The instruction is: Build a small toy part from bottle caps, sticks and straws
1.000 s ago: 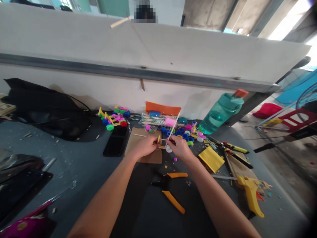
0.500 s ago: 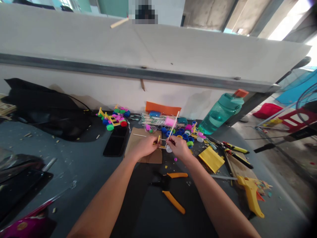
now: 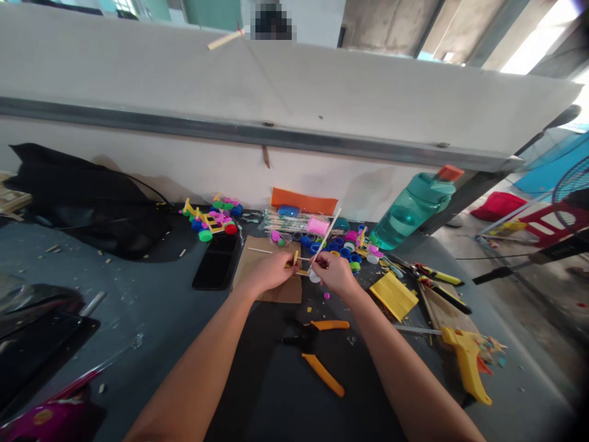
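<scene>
In the head view, the left hand [image 3: 275,270] has its fingers pinched tight on a slim yellow piece [image 3: 296,258] above the right side of flat brown cardboard [image 3: 276,294]. The right hand [image 3: 337,271] has its fingers closed on a thin, straight white stick [image 3: 329,232], just right of the cardboard; its long axis slants, the free end pointing up, away and rightward, past round plastic caps [image 3: 344,253]. Orange-handled pliers [image 3: 324,373] lie spread on the dark table [image 3: 184,344].
</scene>
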Action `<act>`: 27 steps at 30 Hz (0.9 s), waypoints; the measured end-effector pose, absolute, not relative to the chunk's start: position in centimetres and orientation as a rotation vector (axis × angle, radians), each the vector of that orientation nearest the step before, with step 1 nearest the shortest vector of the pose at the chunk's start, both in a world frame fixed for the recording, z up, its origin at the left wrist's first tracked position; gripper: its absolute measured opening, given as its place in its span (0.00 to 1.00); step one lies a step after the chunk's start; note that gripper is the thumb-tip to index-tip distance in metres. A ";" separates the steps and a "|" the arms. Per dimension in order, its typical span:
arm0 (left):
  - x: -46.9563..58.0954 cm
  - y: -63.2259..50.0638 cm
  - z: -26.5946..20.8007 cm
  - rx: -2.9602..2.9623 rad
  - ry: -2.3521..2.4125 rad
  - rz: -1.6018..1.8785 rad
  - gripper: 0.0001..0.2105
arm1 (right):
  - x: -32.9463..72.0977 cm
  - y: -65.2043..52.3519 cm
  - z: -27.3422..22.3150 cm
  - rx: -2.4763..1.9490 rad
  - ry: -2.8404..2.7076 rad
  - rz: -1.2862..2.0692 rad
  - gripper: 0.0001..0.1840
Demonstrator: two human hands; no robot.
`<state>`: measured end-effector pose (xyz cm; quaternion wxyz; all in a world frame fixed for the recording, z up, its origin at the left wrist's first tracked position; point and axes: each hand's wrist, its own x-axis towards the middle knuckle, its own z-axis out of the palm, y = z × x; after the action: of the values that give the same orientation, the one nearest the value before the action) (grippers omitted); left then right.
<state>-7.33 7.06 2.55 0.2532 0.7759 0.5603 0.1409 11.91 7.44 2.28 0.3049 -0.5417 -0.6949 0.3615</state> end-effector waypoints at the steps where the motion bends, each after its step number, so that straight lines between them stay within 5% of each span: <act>1: -7.3 7.1 2.6 2.107 1.527 0.378 0.09 | 11.9 7.5 2.2 -1.420 -1.853 0.933 0.07; 27: -7.2 6.9 3.0 2.130 1.551 0.345 0.08 | 12.1 7.8 1.4 -1.295 -2.066 0.619 0.04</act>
<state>-7.16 6.92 3.00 0.2396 0.7782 0.5667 0.1261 12.15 7.78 1.36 0.3078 -0.4898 -0.7814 0.2342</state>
